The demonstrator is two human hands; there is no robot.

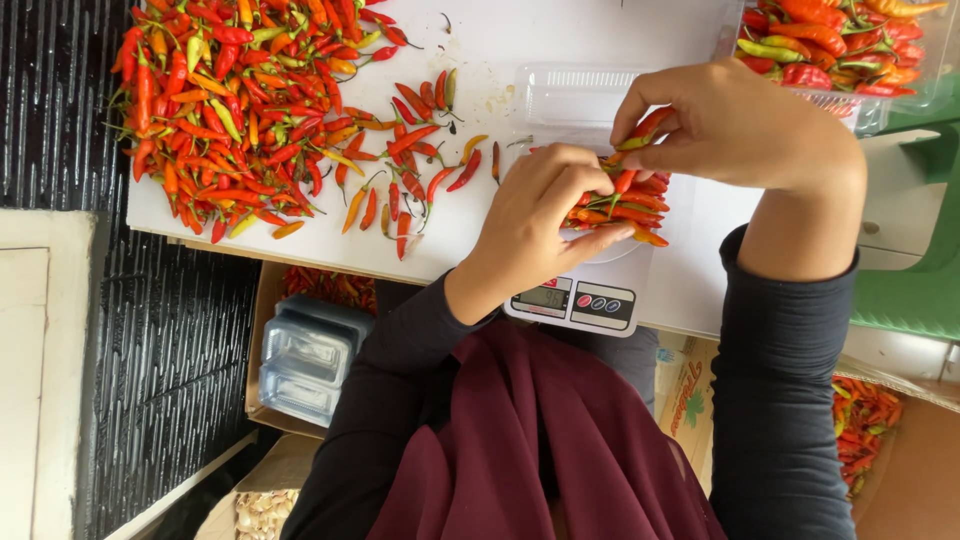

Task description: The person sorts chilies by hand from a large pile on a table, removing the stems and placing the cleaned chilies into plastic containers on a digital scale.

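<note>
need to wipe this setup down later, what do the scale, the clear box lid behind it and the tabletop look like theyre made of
Scale: looks like white moulded plastic, smooth and slightly glossy, with a small grey display.
Clear lid: thin transparent plastic, judging by its ridged edges and the white showing through.
Tabletop: a smooth matte white sheet, perhaps laminate or painted board; the look leaves it open.
The left hand and right hand handle chillies over the scale.

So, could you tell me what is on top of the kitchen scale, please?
A heap of red and orange chillies lies on the scale, with both hands, left and right, on it. The hands cover whatever holds the heap.
</note>
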